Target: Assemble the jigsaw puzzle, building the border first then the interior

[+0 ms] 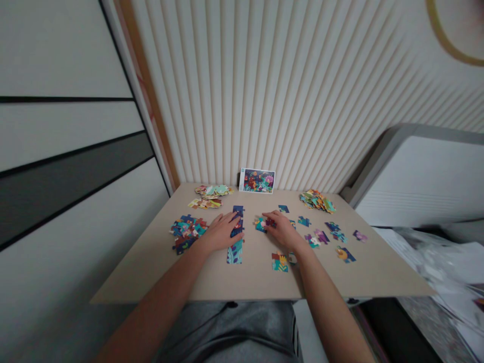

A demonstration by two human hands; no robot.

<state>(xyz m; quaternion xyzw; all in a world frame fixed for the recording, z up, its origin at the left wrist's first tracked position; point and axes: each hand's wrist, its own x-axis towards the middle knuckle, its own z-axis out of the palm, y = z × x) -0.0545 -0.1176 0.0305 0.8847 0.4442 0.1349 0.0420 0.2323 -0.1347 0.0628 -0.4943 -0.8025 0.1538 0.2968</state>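
My left hand [220, 233] lies nearly flat, fingers outstretched onto a joined vertical strip of puzzle pieces [235, 252], dark blue above and teal with leaves below. Part of the strip is under the fingertips. To its right, my right hand [283, 229] has bent fingers closed at a colourful puzzle piece [260, 224] on the table; the fingertips partly cover it. A yellow and teal puzzle piece [280, 262] lies nearer the front edge, by the right wrist. Left of my left hand is a heap of blue and red puzzle pieces [187, 231].
A picture card [257, 181] of the puzzle stands at the table's back edge. Piles of puzzle pieces sit at back left [212, 192] and back right [316, 200]. Several loose pieces, including a blue piece with an orange shape [345, 254], are spread over the right side.
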